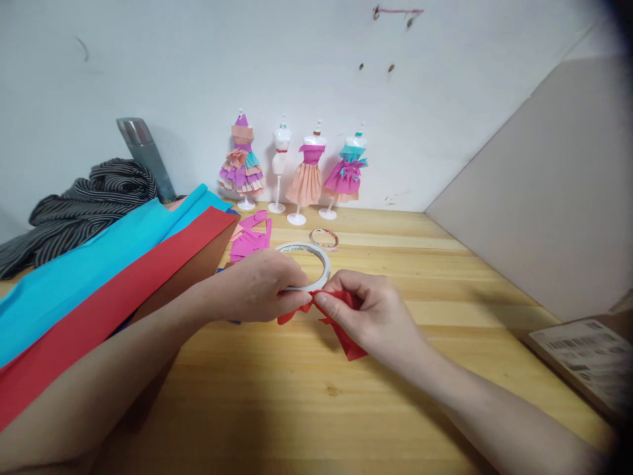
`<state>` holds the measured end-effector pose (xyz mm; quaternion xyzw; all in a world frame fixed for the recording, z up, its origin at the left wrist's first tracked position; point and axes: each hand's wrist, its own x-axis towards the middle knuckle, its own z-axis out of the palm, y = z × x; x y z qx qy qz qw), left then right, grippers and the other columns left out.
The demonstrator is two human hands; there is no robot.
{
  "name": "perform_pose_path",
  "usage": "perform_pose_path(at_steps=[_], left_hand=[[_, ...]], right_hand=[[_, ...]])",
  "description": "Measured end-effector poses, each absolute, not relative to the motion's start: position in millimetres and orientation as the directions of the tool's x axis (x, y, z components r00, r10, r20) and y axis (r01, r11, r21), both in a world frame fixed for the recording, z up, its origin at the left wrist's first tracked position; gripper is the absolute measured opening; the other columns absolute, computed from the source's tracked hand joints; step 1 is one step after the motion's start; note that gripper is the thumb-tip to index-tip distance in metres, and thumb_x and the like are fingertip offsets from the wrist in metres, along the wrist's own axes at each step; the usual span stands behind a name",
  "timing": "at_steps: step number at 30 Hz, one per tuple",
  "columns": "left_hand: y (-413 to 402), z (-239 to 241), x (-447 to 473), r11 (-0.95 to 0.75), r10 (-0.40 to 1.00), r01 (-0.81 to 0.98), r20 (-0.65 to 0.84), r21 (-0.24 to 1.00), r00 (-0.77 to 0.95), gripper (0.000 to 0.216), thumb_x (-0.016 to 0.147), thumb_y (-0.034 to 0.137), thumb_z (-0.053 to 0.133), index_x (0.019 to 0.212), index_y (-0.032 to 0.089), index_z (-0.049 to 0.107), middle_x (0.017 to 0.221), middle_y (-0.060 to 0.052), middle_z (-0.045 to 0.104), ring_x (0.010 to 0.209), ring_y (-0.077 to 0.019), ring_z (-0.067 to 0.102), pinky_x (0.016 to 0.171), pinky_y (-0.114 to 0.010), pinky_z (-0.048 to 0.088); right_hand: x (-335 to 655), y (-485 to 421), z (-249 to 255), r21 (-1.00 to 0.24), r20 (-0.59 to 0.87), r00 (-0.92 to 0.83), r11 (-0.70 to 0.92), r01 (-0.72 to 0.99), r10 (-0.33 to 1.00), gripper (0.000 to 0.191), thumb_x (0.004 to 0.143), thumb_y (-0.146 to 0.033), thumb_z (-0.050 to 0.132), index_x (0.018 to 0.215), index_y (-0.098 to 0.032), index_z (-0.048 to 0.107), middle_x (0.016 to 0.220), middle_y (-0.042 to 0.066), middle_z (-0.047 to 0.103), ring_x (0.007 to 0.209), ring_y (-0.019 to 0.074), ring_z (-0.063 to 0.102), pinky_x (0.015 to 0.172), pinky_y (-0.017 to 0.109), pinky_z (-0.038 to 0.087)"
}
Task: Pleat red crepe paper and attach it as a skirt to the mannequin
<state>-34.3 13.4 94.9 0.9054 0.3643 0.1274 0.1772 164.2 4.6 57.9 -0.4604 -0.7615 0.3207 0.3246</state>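
Both of my hands meet over the middle of the wooden table, pinching a small piece of red crepe paper. My left hand is closed on the paper's left end, which sticks out below the fingers. My right hand pinches the gathered middle, and the rest of the red piece hangs under its palm. A white roll of tape lies flat just behind my fingertips, partly hidden by the left hand.
Long blue and red paper sheets lie at the left. Pink paper pieces and a small ring sit behind the tape. Several mini mannequins in paper dresses line the wall. A striped cloth, metal flask and cardboard box are nearby.
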Motion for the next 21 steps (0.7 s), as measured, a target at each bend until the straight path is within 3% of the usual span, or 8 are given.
perform_pose_path(at_steps=[6, 14, 21], left_hand=[[11.6, 95.7, -32.8, -0.648, 0.727, 0.647, 0.071, 0.402, 0.683, 0.035, 0.089, 0.02, 0.048, 0.056, 0.013, 0.054, 0.057, 0.001, 0.046, 0.056, -0.0103, 0.041, 0.057, -0.025, 0.031], [9.8, 96.0, -28.3, -0.623, 0.762, 0.727, 0.014, 0.29, 0.647, 0.034, 0.088, 0.02, 0.05, 0.056, 0.014, 0.051, 0.059, 0.001, 0.046, 0.06, -0.0118, 0.042, 0.059, -0.026, 0.031], [11.5, 95.0, -28.3, -0.613, 0.77, 0.727, 0.029, 0.308, 0.637, 0.034, 0.088, 0.02, 0.05, 0.054, 0.013, 0.054, 0.058, 0.0, 0.047, 0.059, -0.0114, 0.043, 0.058, -0.026, 0.03]], right_hand=[[163.1, 0.7, 58.1, -0.719, 0.293, -0.387, 0.468, 0.514, 0.874, 0.031, 0.088, -0.036, 0.056, 0.06, -0.021, 0.053, 0.04, -0.003, 0.049, 0.034, 0.0109, 0.044, 0.039, 0.023, 0.03], [162.3, 1.2, 53.8, -0.689, 0.344, -0.381, 0.507, 0.518, 0.858, 0.032, 0.088, -0.034, 0.056, 0.059, -0.021, 0.051, 0.039, -0.003, 0.049, 0.034, 0.0107, 0.045, 0.039, 0.023, 0.031], [164.5, 2.8, 52.7, -0.702, 0.361, -0.364, 0.507, 0.5, 0.859, 0.031, 0.087, -0.034, 0.058, 0.06, -0.02, 0.051, 0.041, -0.004, 0.049, 0.036, 0.0091, 0.044, 0.04, 0.022, 0.031]])
